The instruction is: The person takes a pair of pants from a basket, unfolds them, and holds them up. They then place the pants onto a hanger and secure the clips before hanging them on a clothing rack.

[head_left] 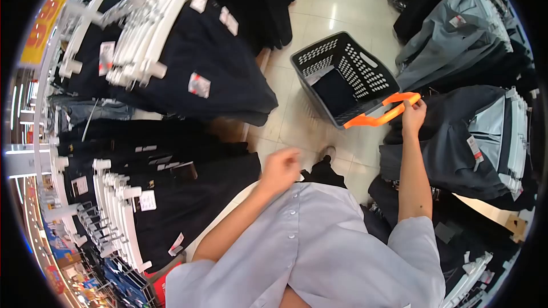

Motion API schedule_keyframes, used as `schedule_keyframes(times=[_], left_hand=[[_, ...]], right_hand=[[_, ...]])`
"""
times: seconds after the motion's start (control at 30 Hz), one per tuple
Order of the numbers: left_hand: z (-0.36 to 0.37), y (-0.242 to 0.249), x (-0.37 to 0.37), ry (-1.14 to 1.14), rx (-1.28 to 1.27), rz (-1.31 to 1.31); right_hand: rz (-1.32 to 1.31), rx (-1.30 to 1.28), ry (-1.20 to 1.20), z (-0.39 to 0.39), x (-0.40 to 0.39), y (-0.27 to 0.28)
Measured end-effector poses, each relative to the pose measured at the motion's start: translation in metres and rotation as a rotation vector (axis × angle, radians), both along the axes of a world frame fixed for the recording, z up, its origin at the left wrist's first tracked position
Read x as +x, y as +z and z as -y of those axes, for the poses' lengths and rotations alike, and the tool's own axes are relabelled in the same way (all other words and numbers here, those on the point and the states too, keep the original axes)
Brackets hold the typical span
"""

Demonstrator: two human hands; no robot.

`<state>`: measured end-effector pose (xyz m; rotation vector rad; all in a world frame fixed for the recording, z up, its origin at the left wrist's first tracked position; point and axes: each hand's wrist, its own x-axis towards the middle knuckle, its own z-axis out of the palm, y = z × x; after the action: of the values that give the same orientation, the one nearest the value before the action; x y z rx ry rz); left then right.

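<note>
My right hand (pixel 414 117) is closed round the orange handle (pixel 374 118) of a dark grey shopping basket (pixel 359 68). The basket hangs tilted out in front of me, its perforated walls facing up. A folded dark garment (pixel 335 92) lies inside it, with a small light patch at its edge. In front of my shirt, my left hand (pixel 281 170) is slightly blurred, its fingers curled in loosely with nothing visible in them. Dark trousers (pixel 211 68) on white hangers are the nearest clothes on its left.
Clothes racks line both sides of the tiled aisle (pixel 325 5). Black garments (pixel 194 177) hang at lower left, and grey trousers (pixel 451 28) and dark ones (pixel 434 131) at right. White hangers (pixel 117 217) stick out from the racks. My shoe (pixel 329 153) shows below.
</note>
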<state>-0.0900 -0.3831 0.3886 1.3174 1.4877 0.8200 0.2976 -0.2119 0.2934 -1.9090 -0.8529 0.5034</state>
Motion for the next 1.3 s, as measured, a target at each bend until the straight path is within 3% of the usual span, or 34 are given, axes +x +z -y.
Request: schedule_keyframes(times=[0.03, 0.13, 0.17, 0.23, 0.27, 0.3, 0.33, 0.4, 0.53, 0.67, 0.77, 0.8, 0.9, 1.0, 1.03, 1.1, 1.3], left_hand=[[-0.025, -0.009, 0.037, -0.132, 0.009, -0.077], [-0.08, -0.055, 0.135, -0.435, -0.015, -0.228], [-0.094, -0.066, 0.162, -0.454, -0.013, -0.317], [-0.114, -0.095, 0.207, -0.452, 0.001, -0.414], [-0.124, -0.109, 0.223, -0.427, 0.023, -0.431], [-0.145, -0.089, 0.235, -0.443, -0.187, -0.478], [-0.148, -0.117, 0.248, -0.307, -0.077, -0.445], [-0.181, -0.104, 0.251, -0.372, -0.279, -0.392], [-0.202, -0.102, 0.236, -0.311, -0.187, -0.418], [-0.247, -0.104, 0.2, -0.494, -0.205, -0.465], [-0.285, -0.104, 0.174, -0.602, -0.223, -0.471], [-0.298, -0.107, 0.166, -0.628, -0.228, -0.472], [-0.341, -0.123, 0.142, -0.586, -0.151, -0.488], [-0.399, -0.098, 0.115, -0.711, -0.201, -0.516], [-0.411, -0.116, 0.109, -0.64, -0.081, -0.515], [-0.453, -0.111, 0.095, -0.753, -0.109, -0.569], [-0.558, -0.09, 0.088, -0.757, -0.114, -0.692]], right_hand=[[-0.368, 0.094, -0.038, -0.014, 0.012, -0.02], [-0.432, 0.097, -0.106, -0.041, 0.02, -0.046], [-0.621, -0.026, -0.141, -0.04, 0.007, -0.021], [-0.759, 0.004, -0.231, -0.047, 0.0, -0.028], [-0.741, 0.025, -0.25, -0.046, -0.007, -0.02], [-0.731, 0.051, -0.259, -0.044, -0.016, -0.012], [-0.717, 0.012, -0.292, -0.047, -0.02, -0.013], [-0.722, -0.034, -0.318, -0.051, -0.022, -0.021], [-0.819, -0.007, -0.342, -0.067, -0.036, -0.024], [-0.58, -0.134, -0.151, -0.087, -0.039, -0.043], [-0.19, -0.159, -0.274, -0.116, -0.05, -0.032], [0.069, -0.23, -0.239, -0.126, -0.039, -0.047], [0.429, -0.306, 0.166, -0.161, -0.031, -0.026], [0.407, -0.337, 0.409, -0.206, -0.058, -0.006], [0.425, -0.337, 0.488, -0.217, -0.067, -0.004], [0.373, -0.323, 0.453, -0.244, -0.082, -0.005], [0.367, -0.361, 0.475, -0.325, -0.095, 0.014]])
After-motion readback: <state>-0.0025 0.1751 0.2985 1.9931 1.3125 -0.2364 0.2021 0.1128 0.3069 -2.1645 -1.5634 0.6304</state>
